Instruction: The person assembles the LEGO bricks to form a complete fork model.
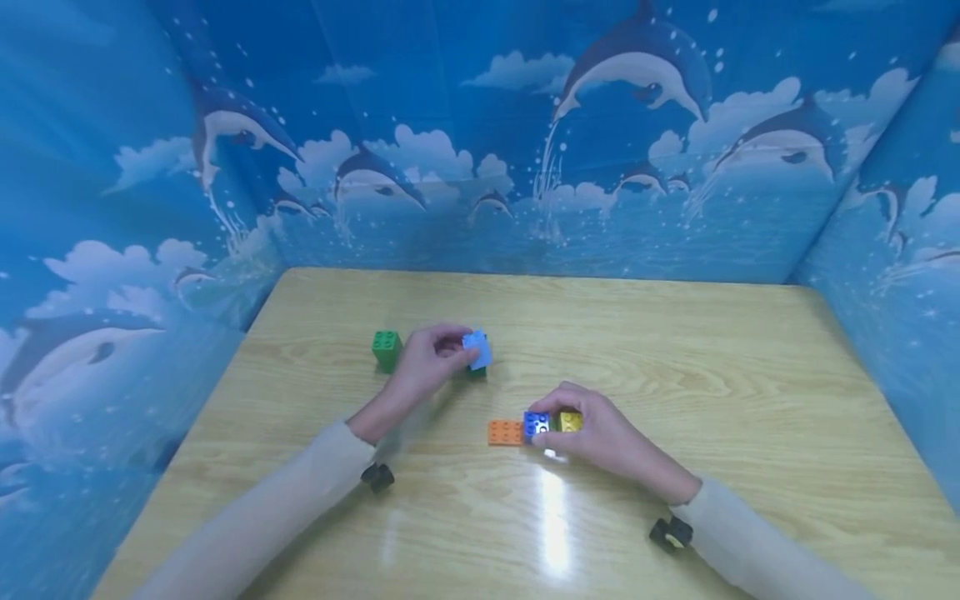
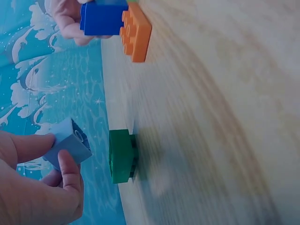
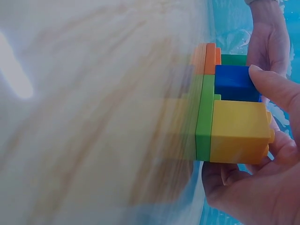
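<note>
My left hand [image 1: 431, 358] pinches a light blue brick [image 1: 477, 350] between thumb and fingers. In the left wrist view, the light blue brick [image 2: 70, 140] is held tilted, its hollow underside showing. Beneath it a dark green brick [image 2: 121, 157] lies on the table with its studs facing down. My right hand [image 1: 600, 429] grips a dark blue brick [image 1: 536, 424], thumb on its near side. That brick sits across an orange plate [image 1: 505, 432] and a light green plate [image 3: 204, 126]. Beside it on the light green plate stands a yellow brick [image 3: 239, 131], partly under my right hand.
A taller green brick [image 1: 387, 350] stands upright on the wooden table [image 1: 675, 350], left of my left hand. Blue dolphin-print sheets [image 1: 465, 167] hang behind the table and along its sides. Light glares off the tabletop near the front.
</note>
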Tool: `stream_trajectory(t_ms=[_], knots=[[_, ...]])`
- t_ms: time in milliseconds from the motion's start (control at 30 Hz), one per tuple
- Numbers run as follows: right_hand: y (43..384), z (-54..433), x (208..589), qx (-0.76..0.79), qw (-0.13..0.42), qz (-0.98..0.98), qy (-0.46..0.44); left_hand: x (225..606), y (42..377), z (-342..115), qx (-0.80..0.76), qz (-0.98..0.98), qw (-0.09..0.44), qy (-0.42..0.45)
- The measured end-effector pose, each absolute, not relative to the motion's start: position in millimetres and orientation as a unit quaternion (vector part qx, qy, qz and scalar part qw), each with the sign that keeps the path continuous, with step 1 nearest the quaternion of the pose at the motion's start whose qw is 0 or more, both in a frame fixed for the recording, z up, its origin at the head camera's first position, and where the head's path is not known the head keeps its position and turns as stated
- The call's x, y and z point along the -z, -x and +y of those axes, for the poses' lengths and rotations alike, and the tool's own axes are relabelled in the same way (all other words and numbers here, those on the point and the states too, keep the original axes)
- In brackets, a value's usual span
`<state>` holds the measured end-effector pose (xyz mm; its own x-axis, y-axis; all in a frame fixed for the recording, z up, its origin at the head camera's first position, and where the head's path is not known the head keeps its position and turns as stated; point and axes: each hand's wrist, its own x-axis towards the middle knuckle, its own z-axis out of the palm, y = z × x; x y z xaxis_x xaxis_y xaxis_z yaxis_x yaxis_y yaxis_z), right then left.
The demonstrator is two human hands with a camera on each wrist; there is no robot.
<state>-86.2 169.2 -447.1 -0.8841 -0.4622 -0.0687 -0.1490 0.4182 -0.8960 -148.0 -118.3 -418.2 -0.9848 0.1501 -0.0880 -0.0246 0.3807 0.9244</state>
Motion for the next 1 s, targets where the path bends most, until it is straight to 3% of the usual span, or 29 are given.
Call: stream_trajectory(t_ms=[467,1000], knots=[[86.0,168.9,448.0,0.504,0.152,0.832,0.177,427.0,120.0,-112.7,-0.517,0.838,0.164,-0.056],[85.3,168.6,448.8,0.512,0.151,0.827,0.178,438.8,95.8,-113.7,-0.517,0.827,0.196,-0.098]])
